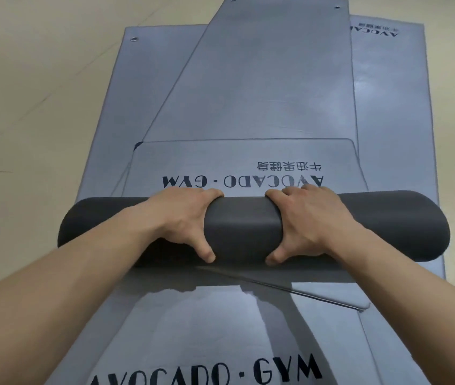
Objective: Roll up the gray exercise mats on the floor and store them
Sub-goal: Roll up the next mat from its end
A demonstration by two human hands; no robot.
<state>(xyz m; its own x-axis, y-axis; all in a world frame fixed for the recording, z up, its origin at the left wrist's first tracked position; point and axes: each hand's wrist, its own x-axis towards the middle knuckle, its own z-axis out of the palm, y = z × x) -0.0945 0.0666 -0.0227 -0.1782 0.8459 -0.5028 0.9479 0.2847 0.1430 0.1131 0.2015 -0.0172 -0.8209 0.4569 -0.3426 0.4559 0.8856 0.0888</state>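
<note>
We saw only our two forearms and hands in the head view, and nothing was worn on them. Both arms were bare from the lower edge of the picture up to the wrists, with no sleeve or cuff showing anywhere along them. Our left hand (184,220) carried no glove, ring, watch or band, and our right hand (308,220) was just as plain. The fingernails were short and unpainted where the thumbs showed them. The forearms looked broad near the lens and narrowed toward the wrists, as the wide-angle camera drew them.
</note>
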